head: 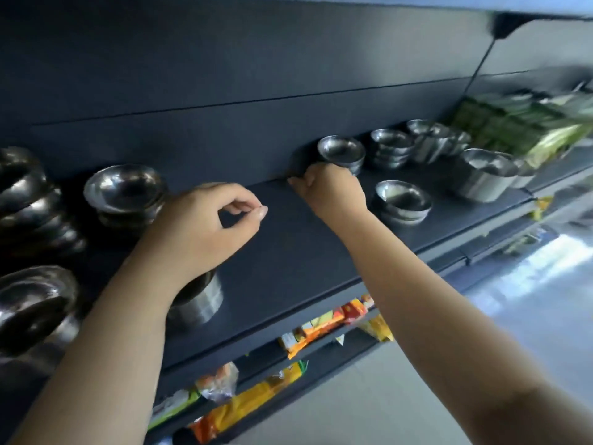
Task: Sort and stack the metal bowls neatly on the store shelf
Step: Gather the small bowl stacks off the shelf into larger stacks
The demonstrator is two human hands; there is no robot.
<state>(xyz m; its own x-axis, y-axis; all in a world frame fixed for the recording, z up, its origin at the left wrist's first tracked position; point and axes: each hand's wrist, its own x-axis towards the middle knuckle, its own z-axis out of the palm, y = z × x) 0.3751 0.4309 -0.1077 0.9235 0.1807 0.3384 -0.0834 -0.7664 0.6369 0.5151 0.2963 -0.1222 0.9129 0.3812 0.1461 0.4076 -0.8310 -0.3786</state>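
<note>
Steel bowls sit scattered along the dark shelf: tall, leaning piles at the far left of the frame, a short stack beside them, another stack half hidden under the left wrist, and several small stacks toward the upper right. The right hand reaches to the bowl stack at upper centre; its fingers curl at that stack's near rim, but the knuckles hide whether they have hold of it, so I cannot tell. The left hand hangs over bare shelf with thumb and forefinger nearly meeting, holding nothing. The likeliest mishap, in my judgement, is a one-sided pull on the rim tipping the nested bowls so they slide apart and clatter. A low pair of bowls sits just beside the right wrist, and a careless draw back could knock it toward the shelf's front edge, below which lie snack packets and floor. The left forearm passes close over its hidden stack too. Open room lies mid-shelf, between the two hands, the safest landing spot.
</note>
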